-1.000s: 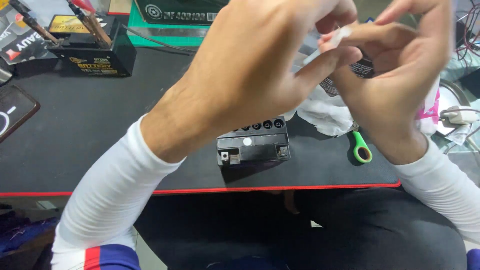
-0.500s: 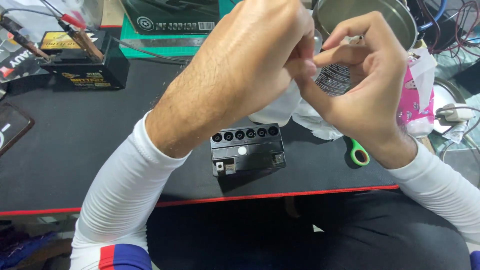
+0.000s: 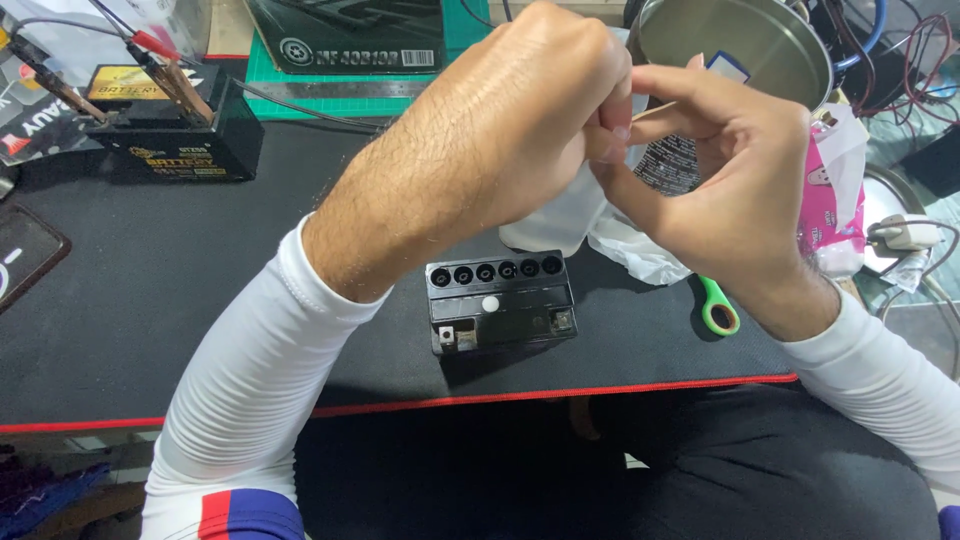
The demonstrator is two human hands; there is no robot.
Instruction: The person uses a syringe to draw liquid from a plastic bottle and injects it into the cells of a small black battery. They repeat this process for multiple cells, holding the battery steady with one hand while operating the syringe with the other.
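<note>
My left hand (image 3: 520, 130) is a closed fist, held above the black mat (image 3: 150, 300). My right hand (image 3: 730, 190) meets it, thumb and fingers pinching beside the left knuckles. Between them they grip a small plastic packet (image 3: 668, 165) with dark print, mostly hidden by the fingers. White crumpled plastic (image 3: 560, 225) hangs just beneath the hands. Under them, on the mat, sits a small black battery (image 3: 500, 300) with a row of round fill holes on top and a white dot on its lid.
A second black battery (image 3: 180, 135) with red and black clips on it stands at the back left. A green cutting mat (image 3: 350, 95), a round metal tin (image 3: 740, 45), a pink packet (image 3: 825, 190), green-handled scissors (image 3: 718, 310) and a white charger (image 3: 905, 235) lie around.
My hands have drawn closer together and sunk a little towards the battery. The right fingers now pinch tight against the left fist. The battery has not moved.
</note>
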